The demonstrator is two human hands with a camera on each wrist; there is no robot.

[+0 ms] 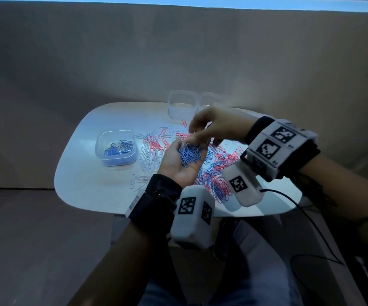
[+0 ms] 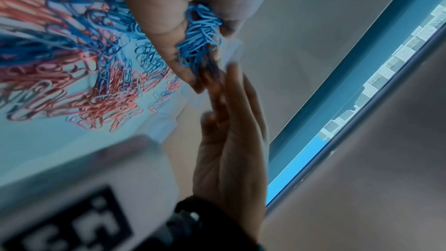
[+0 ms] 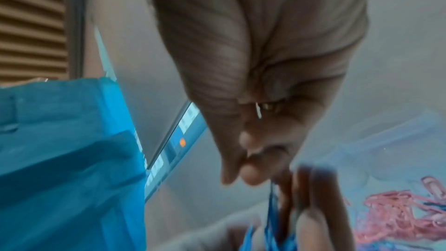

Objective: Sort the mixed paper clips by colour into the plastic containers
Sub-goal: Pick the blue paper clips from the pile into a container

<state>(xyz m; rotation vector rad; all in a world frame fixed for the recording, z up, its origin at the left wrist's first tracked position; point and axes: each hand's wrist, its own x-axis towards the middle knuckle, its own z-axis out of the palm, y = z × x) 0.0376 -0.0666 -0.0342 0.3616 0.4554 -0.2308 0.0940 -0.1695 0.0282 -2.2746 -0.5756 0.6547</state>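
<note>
**Blue clips cupped in the left palm above the mixed pile**

The left hand is turned palm up over the middle of the white table, its fingers curled loosely around a bundle of blue paper clips that lies in the palm. In the left wrist view the same bundle sits between the thumb and the curled fingers. The right hand hovers at about 1 o'clock from the left palm, just above it, fingers bent and tips drawn together at the edge of the bundle. It is motion-blurred in the head view and the right wrist view is smeared, so whether it pinches a clip cannot be told.

Beneath both hands spreads the mixed pile of paper clips, pink, blue and white tangled together, with a mostly white patch at 9 o'clock of the left hand. Further toward 9 o'clock stands a clear plastic container with blue clips on its floor. At the table's far edge, around 12 o'clock, stand two more clear containers, the left one and the right one side by side; their contents are not discernible.

Both wrists carry black bands with white camera housings bearing black-and-white square markers, and a black cable trails from the right one toward 4 o'clock.
</note>
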